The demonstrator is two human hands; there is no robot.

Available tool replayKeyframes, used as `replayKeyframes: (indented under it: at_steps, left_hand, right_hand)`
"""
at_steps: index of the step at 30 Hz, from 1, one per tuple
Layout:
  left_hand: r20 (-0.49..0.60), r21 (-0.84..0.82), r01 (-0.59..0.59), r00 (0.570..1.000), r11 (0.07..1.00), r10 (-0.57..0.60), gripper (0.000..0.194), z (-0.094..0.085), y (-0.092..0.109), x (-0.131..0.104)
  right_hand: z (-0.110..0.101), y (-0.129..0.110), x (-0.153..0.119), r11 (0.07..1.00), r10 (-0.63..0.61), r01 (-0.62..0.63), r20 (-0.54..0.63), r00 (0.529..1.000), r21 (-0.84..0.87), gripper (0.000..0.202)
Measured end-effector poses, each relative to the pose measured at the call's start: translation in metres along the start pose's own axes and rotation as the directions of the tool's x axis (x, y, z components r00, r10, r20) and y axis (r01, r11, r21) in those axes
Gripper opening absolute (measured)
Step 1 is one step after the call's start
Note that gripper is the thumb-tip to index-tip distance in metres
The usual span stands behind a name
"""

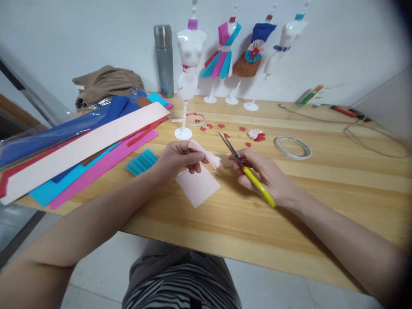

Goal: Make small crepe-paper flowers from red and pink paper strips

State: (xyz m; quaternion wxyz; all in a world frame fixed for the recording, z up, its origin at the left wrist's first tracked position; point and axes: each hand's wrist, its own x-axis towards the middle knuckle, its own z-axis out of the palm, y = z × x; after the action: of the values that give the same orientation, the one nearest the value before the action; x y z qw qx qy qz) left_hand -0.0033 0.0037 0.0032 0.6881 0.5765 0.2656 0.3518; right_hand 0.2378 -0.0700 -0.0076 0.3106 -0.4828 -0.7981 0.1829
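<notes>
My left hand is closed on a small pleated strip of pale pink paper, pinched between thumb and fingers with its fanned end pointing right. Below it, a flat pale pink paper square lies on the wooden table. In my right hand is a pair of scissors with yellow handles, blades pointing up and left, apart from the pink strip. A folded teal paper piece lies beside my left wrist. Small red paper flowers are scattered beyond my hands.
Coloured paper strips are heaped at the left. Small dress-form mannequins, some in paper outfits, stand along the back near a grey-green flask. A roll of tape lies at right, with a cable behind. The table's front edge is near me.
</notes>
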Motion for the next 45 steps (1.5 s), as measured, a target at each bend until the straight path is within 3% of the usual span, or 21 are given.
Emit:
replayKeyframes:
  at_steps: [3,8,17,22,38,45]
  left_hand:
    - [-0.006,-0.033,0.009,1.000,0.999,-0.010,0.026,-0.001,0.000,0.000]
    - [0.000,-0.065,-0.017,1.000,0.998,0.017,0.030,-0.004,0.001,0.001]
    - [0.012,-0.009,-0.039,0.999,0.999,0.039,0.026,-0.007,-0.003,0.003]
    - [0.018,0.006,-0.042,0.999,0.999,0.042,0.027,-0.007,-0.003,0.003]
    - [0.015,0.037,-0.041,0.999,0.998,0.041,0.034,-0.005,-0.004,0.003]
    - [-0.011,0.028,-0.025,1.000,0.999,0.025,0.029,-0.005,-0.003,0.003]
  right_hand:
    - [-0.002,0.003,0.000,0.994,-0.099,0.100,0.041,0.994,-0.039,0.034]
    - [-0.003,-0.002,0.002,0.980,-0.139,0.154,0.116,0.983,-0.126,0.032]
    - [-0.003,-0.004,0.001,0.980,-0.151,0.166,0.127,0.980,-0.113,0.035]
    - [-0.001,-0.003,0.002,0.968,-0.222,0.232,0.102,0.970,-0.093,0.041]
    - [0.001,-0.010,0.002,0.986,-0.119,0.128,0.092,0.989,-0.102,0.036]
    - [0.002,-0.007,0.002,0.980,-0.156,0.161,0.049,0.987,-0.118,0.041]
